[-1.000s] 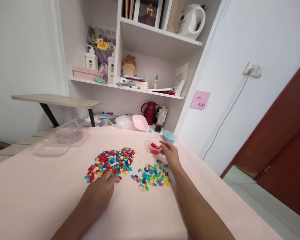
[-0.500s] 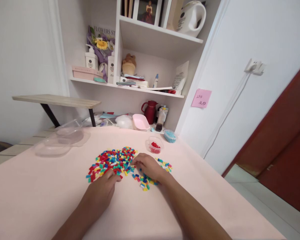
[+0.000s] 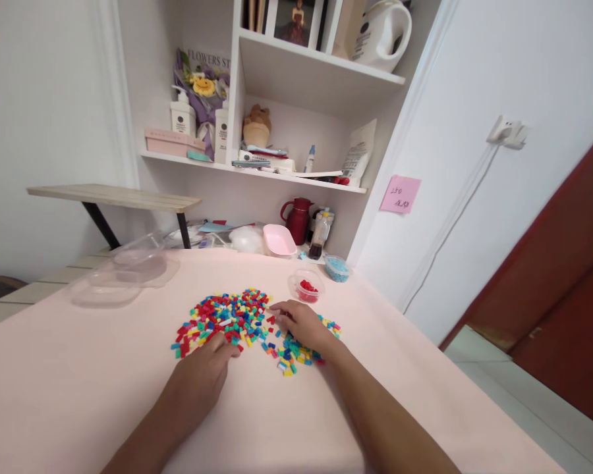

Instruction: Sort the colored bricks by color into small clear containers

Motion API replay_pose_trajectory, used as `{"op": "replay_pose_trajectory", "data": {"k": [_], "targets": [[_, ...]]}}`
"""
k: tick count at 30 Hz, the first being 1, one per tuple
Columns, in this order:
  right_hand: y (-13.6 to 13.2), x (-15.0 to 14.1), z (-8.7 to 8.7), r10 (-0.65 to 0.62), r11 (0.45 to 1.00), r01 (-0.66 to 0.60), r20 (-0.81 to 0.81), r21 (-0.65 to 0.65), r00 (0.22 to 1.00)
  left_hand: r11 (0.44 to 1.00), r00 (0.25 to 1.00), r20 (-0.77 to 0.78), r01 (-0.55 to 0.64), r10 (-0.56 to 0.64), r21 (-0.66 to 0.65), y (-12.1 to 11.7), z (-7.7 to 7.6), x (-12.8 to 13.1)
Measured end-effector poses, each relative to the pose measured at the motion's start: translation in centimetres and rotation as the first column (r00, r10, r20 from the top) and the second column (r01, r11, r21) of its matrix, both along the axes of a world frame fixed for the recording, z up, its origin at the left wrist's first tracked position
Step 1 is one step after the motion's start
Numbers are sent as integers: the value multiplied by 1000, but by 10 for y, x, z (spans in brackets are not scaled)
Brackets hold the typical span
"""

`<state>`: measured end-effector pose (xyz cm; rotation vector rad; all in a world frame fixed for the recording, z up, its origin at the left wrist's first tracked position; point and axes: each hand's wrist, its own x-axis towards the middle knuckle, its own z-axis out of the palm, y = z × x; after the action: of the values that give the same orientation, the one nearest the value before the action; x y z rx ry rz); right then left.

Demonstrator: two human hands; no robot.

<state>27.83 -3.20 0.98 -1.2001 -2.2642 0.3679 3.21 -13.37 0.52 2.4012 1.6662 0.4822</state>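
A spread of small multicoloured building bricks (image 3: 227, 316) lies in the middle of the pink-covered table. My left hand (image 3: 210, 362) rests at its near edge, fingers curled together, with a red brick by the fingertips; what lies inside the fingers is hidden. My right hand (image 3: 301, 326) hovers over the gap between this pile and a smaller pile of mixed bricks (image 3: 289, 355). Its index finger stretches left toward the big pile and the thumb stands apart. Several red bricks (image 3: 271, 320) lie just below that fingertip. Beyond the right hand stands a clear tub (image 3: 317, 284) with red bricks inside.
At the back right corner is a clear tub of light blue pieces (image 3: 337, 268). Clear plastic containers (image 3: 106, 289) lie at the left. Along the back stand a pink basin (image 3: 279, 241), a dark red jug (image 3: 297, 220) and a bottle (image 3: 319, 236), below a white shelf (image 3: 296, 178).
My right hand has shifted slightly right and its index finger has straightened. Red bricks now show in the gap between the piles. My left hand stays in place.
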Motion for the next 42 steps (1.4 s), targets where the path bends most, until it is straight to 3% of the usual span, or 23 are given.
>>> {"op": "replay_pose_trajectory", "data": {"k": [7, 13, 16, 19, 22, 25, 27, 31, 35, 38, 42], "targets": [[1, -7, 3, -69, 997, 67, 75, 26, 995, 1000, 1000, -10, -6, 6, -11, 0, 2, 1], [4, -1, 3, -105, 976, 60, -211, -208, 972, 999, 999, -32, -23, 22, -29, -1, 5, 1], [6, 7, 6, -175, 969, 77, -430, -236, 886, 999, 999, -35, -34, 33, -35, -2, 7, 2], [8, 19, 15, -297, 955, 233, -624, -185, 723, 999, 999, -25, -41, 40, -34, -2, 8, 3], [6, 34, 26, -340, 894, 443, -740, -63, 581, 999, 999, -7, -37, 37, -17, -2, 8, 3], [5, 46, 32, -321, 829, 558, -785, 38, 530, 999, 999, -17, -39, 39, -21, -1, 8, 3], [8, 51, 31, -325, 826, 561, -768, 54, 551, 999, 999, -34, -43, 42, -30, -1, 8, 4], [18, 53, 21, -352, 879, 477, -646, 20, 677, 998, 998, -37, -50, 49, -29, 0, 8, 5], [21, 49, 15, -325, 904, 429, -641, 7, 696, 999, 999, -13, -41, 41, -22, 0, 7, 4], [17, 41, 13, -249, 954, 300, -613, -20, 750, 999, 1000, 6, -31, 31, -22, -2, 8, 3], [12, 26, 8, -108, 993, 115, -389, -6, 915, 998, 999, -2, -40, 40, -42, -4, 11, 3]]}}
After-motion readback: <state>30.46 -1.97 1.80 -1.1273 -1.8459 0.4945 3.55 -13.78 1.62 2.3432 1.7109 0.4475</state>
